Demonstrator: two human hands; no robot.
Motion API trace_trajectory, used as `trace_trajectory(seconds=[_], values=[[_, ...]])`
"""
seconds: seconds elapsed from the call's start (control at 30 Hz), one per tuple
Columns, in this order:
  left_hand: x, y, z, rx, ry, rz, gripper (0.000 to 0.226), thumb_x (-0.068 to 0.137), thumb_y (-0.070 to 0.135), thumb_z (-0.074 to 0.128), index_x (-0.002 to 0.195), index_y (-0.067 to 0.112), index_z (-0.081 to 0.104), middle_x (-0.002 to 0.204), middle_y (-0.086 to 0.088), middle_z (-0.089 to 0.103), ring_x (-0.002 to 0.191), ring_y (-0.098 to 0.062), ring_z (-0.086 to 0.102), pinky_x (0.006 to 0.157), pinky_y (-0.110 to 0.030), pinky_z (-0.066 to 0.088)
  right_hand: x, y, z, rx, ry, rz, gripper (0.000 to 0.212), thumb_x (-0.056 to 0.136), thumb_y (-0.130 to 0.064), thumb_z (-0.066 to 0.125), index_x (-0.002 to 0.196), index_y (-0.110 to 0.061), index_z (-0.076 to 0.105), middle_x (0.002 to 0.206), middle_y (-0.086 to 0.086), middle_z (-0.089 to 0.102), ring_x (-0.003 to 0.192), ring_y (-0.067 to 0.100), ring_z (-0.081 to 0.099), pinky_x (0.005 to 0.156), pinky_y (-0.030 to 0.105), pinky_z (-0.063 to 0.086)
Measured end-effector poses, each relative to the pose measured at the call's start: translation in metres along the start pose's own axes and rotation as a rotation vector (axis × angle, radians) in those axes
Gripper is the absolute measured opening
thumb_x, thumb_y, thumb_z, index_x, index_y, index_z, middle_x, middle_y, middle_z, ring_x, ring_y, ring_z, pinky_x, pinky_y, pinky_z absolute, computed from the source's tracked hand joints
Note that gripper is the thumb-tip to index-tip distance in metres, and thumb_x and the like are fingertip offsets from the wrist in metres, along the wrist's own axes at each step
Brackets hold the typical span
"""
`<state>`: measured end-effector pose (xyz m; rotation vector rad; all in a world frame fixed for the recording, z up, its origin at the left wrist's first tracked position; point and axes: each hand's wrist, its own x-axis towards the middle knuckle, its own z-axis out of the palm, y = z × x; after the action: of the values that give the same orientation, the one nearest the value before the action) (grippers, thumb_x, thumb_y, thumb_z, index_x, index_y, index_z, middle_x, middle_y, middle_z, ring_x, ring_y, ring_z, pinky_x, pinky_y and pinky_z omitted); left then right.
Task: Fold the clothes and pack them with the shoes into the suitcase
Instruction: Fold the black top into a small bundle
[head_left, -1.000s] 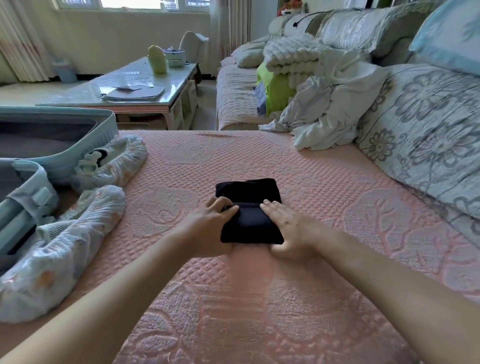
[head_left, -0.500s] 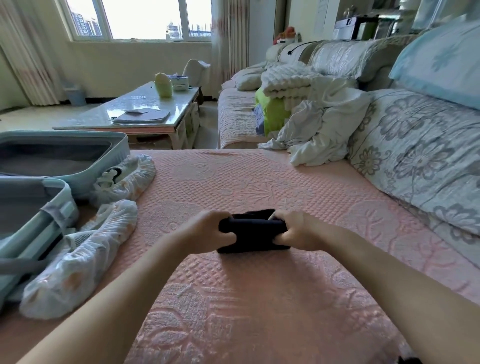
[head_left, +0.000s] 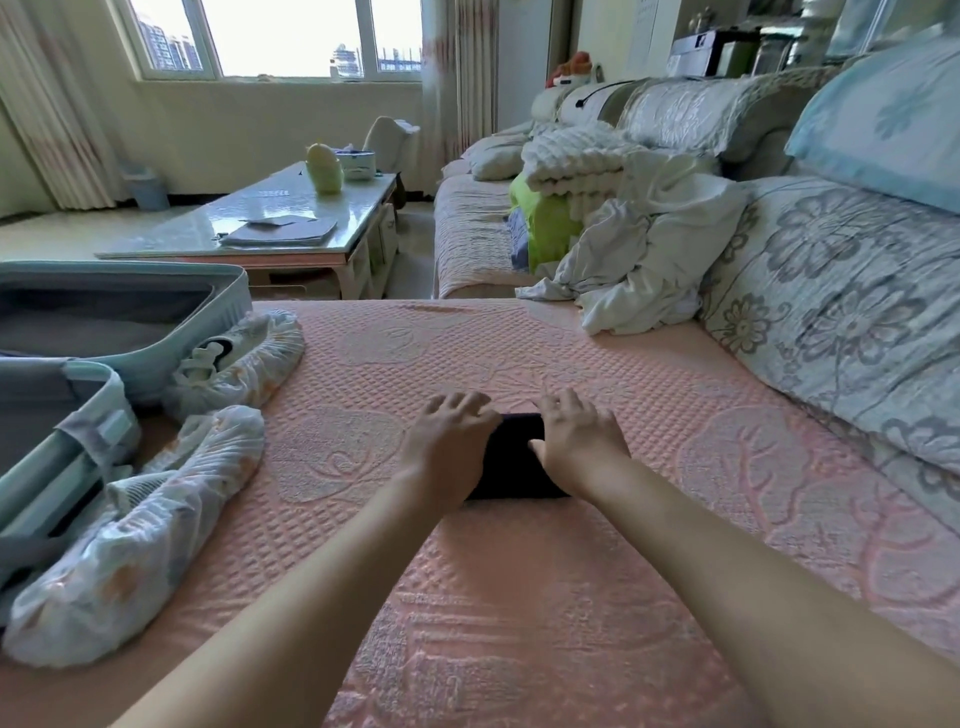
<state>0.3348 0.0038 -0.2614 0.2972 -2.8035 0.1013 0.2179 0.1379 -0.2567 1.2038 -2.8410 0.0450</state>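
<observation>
One dark garment (head_left: 517, 460) lies folded small on the middle of the pink bedcover (head_left: 519, 623), its long axis seemingly near-to-far. The left hand (head_left: 448, 441) and right hand (head_left: 577, 441) press it with fingers spread flat. At left, two covered shoes (head_left: 236, 358) lie outside the open suitcase (head_left: 156, 332). A white heap of clothes (head_left: 641, 260) at far right looks unfolded.

**Count of what's in view**

One open suitcase (head_left: 130, 291). Two covered shoes: the near shoe (head_left: 140, 540) and the far shoe (head_left: 244, 364). One folded black garment (head_left: 511, 462). Two hands: left hand (head_left: 447, 447), right hand (head_left: 576, 441). One coffee table (head_left: 291, 218). One crumpled white heap (head_left: 654, 260), possibly several pieces.
</observation>
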Motion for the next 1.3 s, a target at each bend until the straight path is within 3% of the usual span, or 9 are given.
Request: trace_trajectory(seconds=[0.1, 0.2, 0.47, 0.63, 0.77, 0.87, 1.03, 1.13, 1.3], values=[[-0.001, 0.007, 0.015, -0.056, -0.025, 0.018, 0.054, 0.090, 0.038, 0.028, 0.127, 0.020, 0.062, 0.131, -0.002, 0.062, 0.121, -0.026, 0.057, 0.104, -0.039, 0.041, 0.004, 0.000, 0.010, 0.076, 0.079, -0.198, 0.050, 0.100, -0.024, 0.043, 0.149, -0.020, 0.040, 0.156, 0.005, 0.036, 0.141, 0.026, 0.036, 0.115, 0.041, 0.027], [-0.003, 0.004, 0.029, -0.034, -0.146, -0.046, 0.075, 0.088, 0.053, 0.004, 0.150, 0.025, 0.037, 0.155, 0.002, 0.039, 0.143, -0.018, 0.033, 0.116, -0.035, 0.022, 0.012, -0.001, 0.028, 0.209, -0.087, -0.240, 0.058, 0.101, -0.023, 0.035, 0.158, -0.019, 0.024, 0.164, 0.002, 0.025, 0.151, 0.020, 0.022, 0.123, 0.040, 0.017], [-0.009, -0.023, 0.028, -0.148, -0.269, -0.081, 0.088, 0.088, 0.072, 0.044, 0.156, 0.021, 0.019, 0.157, 0.002, 0.029, 0.144, -0.019, 0.025, 0.118, -0.033, 0.023, 0.013, 0.006, 0.043, 0.368, -0.254, -0.163, 0.056, 0.107, -0.036, 0.024, 0.160, -0.036, 0.007, 0.168, -0.009, 0.002, 0.154, 0.009, -0.003, 0.124, 0.041, -0.006], [-0.018, -0.030, 0.028, -0.197, -0.280, -0.049, 0.100, 0.077, 0.061, 0.068, 0.155, 0.022, 0.020, 0.157, 0.001, 0.027, 0.144, -0.022, 0.029, 0.117, -0.032, 0.026, 0.015, 0.005, 0.043, 0.400, -0.189, -0.160, 0.056, 0.103, -0.037, 0.033, 0.158, -0.037, 0.020, 0.165, -0.006, 0.020, 0.151, 0.018, 0.016, 0.123, 0.045, 0.013], [-0.014, -0.038, 0.010, -0.102, -0.304, -0.003, 0.087, 0.078, 0.052, 0.067, 0.152, 0.033, 0.026, 0.154, 0.010, 0.032, 0.139, -0.016, 0.037, 0.108, -0.033, 0.039, 0.006, 0.001, 0.027, 0.330, -0.155, -0.171, 0.053, 0.098, -0.043, 0.044, 0.150, -0.031, 0.038, 0.152, 0.003, 0.042, 0.139, 0.025, 0.035, 0.116, 0.042, 0.028], [-0.024, -0.041, -0.002, -0.029, -0.317, 0.037, 0.081, 0.083, 0.040, 0.068, 0.153, 0.037, 0.026, 0.159, 0.013, 0.024, 0.144, -0.014, 0.027, 0.108, -0.033, 0.038, -0.011, -0.006, 0.010, 0.338, -0.171, -0.184, 0.039, 0.092, -0.049, 0.056, 0.121, -0.023, 0.059, 0.121, 0.003, 0.063, 0.114, 0.023, 0.057, 0.095, 0.036, 0.046], [-0.049, -0.042, -0.006, -0.180, -0.298, -0.038, 0.074, 0.086, 0.014, 0.057, 0.151, 0.038, 0.032, 0.161, 0.009, 0.019, 0.148, -0.016, 0.017, 0.114, -0.042, 0.035, -0.033, -0.029, -0.014, 0.007, -0.082, -0.242, 0.045, 0.090, -0.062, 0.048, 0.108, -0.022, 0.063, 0.107, 0.000, 0.065, 0.102, 0.023, 0.061, 0.090, 0.038, 0.047], [-0.059, -0.039, -0.007, -0.390, -0.126, -0.234, 0.064, 0.085, 0.008, 0.051, 0.144, 0.030, 0.047, 0.155, 0.006, 0.033, 0.143, -0.018, 0.026, 0.117, -0.036, 0.028, -0.033, -0.041, -0.014, 0.007, 0.034, -0.319, 0.058, 0.089, -0.056, 0.052, 0.137, -0.023, 0.050, 0.138, 0.004, 0.050, 0.127, 0.026, 0.046, 0.106, 0.041, 0.035], [-0.062, -0.036, -0.002, -0.539, -0.043, -0.488, 0.044, 0.094, 0.028, 0.055, 0.138, 0.019, 0.050, 0.134, -0.004, 0.049, 0.129, -0.023, 0.043, 0.109, -0.034, 0.034, -0.035, -0.061, 0.019, 0.349, -0.194, -0.314, 0.070, 0.101, -0.042, 0.041, 0.161, -0.032, 0.006, 0.169, 0.000, -0.003, 0.155, 0.018, -0.001, 0.126, 0.039, 0.007]])
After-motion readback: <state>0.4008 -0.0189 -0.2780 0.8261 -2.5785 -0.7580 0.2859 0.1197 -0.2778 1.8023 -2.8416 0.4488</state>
